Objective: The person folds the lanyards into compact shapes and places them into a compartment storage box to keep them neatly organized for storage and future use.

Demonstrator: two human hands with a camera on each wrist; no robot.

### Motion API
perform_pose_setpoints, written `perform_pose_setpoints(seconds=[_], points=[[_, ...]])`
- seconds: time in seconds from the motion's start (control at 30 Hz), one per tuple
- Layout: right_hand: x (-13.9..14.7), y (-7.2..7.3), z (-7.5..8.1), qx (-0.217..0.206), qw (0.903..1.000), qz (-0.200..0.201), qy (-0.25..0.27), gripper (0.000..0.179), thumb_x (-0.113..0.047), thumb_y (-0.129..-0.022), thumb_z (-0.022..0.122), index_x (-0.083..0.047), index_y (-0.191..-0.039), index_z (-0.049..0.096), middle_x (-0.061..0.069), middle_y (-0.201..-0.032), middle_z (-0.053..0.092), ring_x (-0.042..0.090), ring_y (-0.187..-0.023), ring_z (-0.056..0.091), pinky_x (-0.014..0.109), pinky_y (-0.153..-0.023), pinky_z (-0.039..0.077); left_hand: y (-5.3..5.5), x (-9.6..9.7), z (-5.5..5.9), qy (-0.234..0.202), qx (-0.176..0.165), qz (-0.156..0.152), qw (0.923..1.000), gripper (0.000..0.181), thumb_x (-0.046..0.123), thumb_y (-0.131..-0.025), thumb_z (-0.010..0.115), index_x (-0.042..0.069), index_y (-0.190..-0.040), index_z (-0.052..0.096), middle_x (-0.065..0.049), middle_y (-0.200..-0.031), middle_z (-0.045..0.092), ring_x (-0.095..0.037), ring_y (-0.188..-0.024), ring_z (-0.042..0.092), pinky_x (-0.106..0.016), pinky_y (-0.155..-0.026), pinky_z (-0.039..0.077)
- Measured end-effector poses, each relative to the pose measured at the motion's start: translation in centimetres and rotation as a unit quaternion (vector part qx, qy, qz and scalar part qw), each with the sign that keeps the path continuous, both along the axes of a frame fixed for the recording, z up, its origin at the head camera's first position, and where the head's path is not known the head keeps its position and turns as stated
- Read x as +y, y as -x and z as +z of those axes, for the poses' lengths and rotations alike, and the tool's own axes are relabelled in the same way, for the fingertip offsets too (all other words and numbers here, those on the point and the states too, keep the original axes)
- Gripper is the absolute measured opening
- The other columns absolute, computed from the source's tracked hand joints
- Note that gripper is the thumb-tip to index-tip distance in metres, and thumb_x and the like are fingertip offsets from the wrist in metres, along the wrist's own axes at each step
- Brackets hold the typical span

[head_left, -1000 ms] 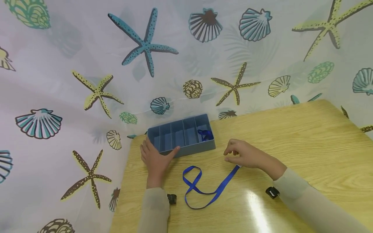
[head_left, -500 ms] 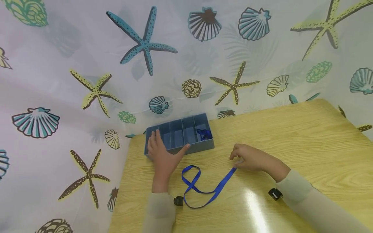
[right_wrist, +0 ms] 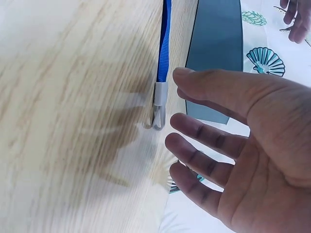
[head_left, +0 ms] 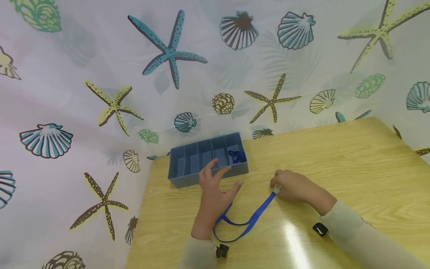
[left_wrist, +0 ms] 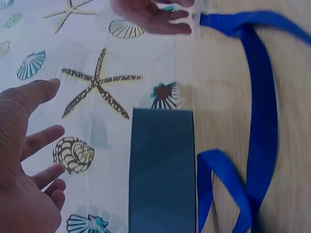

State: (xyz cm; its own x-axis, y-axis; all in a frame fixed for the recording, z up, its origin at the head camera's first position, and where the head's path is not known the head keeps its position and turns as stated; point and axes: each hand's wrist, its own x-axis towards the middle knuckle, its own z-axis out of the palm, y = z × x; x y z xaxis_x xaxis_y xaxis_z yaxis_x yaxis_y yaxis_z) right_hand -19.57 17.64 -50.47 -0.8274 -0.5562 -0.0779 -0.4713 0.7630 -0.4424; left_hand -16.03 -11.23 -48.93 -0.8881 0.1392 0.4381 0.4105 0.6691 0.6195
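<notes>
A blue lanyard lies looped on the table, its white end piece with a hook pointing toward my right hand. My right hand hovers beside that end, fingers loosely bent; the right wrist view shows a gap between them and the hook. Above the lanyard's left loop is my left hand, fingers spread and holding nothing, hiding part of the loop. Just beyond it stands a blue-grey box with several compartments. Another bundled blue strap sits in the box's rightmost compartment.
The wooden table extends to the right of the box. A white cloth printed with starfish and shells hangs behind the table and along its left side.
My left hand has left the box's left end and moved right and nearer, over the lanyard. My right hand has shifted slightly right and down. The box and lanyard stay about in place.
</notes>
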Motion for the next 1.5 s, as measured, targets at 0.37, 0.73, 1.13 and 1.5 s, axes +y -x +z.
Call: perform_pose_setpoints(seconds=[0.37, 0.73, 1.13, 1.5], points=[[-0.2, -0.1, -0.5, 0.006, 0.9998, -0.001, -0.017, 0.025, -0.001, -0.083, 0.083, -0.015, -0.103, 0.082, 0.003, -0.102, 0.069, 0.024, -0.092, 0.067, 0.042, -0.075, 0.06, -0.9, 3.7, -1.3, 0.017, -0.098, -0.111, 0.9889, 0.034, 0.038, -0.099, 0.078, 0.016, -0.124, 0.074, 0.003, -0.129, 0.063, -0.017, -0.122, 0.057, -0.042, -0.103, 0.055], [-0.5, 0.1, -0.8, 0.011, 0.9999, 0.001, 0.002, 0.018, -0.001, -0.085, 0.085, -0.011, -0.1, 0.082, 0.001, -0.096, 0.066, 0.018, -0.085, 0.066, 0.036, -0.072, 0.061, -0.8, 6.5, -2.7, 0.065, -0.199, -0.145, 0.9671, 0.042, 0.036, -0.099, 0.077, 0.006, -0.127, 0.074, -0.009, -0.118, 0.068, -0.024, -0.103, 0.065, -0.024, -0.085, 0.052], [-0.3, -0.5, -1.6, -0.021, 0.9995, 0.007, 0.023, 0.025, 0.003, -0.086, 0.077, -0.019, -0.079, 0.066, -0.008, -0.079, 0.062, 0.008, -0.07, 0.051, 0.027, -0.062, 0.045, -1.3, 7.3, -3.7, 0.119, -0.249, -0.142, 0.9506, 0.03, 0.024, -0.107, 0.063, 0.007, -0.128, 0.075, -0.001, -0.112, 0.072, -0.004, -0.089, 0.058, -0.025, -0.087, 0.055], [-0.4, -0.4, -0.7, -0.006, 0.9936, 0.028, 0.109, 0.012, -0.004, -0.093, 0.077, -0.015, -0.098, 0.078, -0.004, -0.099, 0.078, 0.019, -0.096, 0.074, 0.036, -0.079, 0.06, -1.0, 7.5, -3.5, 0.116, -0.228, -0.145, 0.9558, 0.026, 0.019, -0.108, 0.06, 0.004, -0.124, 0.075, -0.002, -0.106, 0.073, -0.008, -0.087, 0.063, -0.024, -0.08, 0.056]])
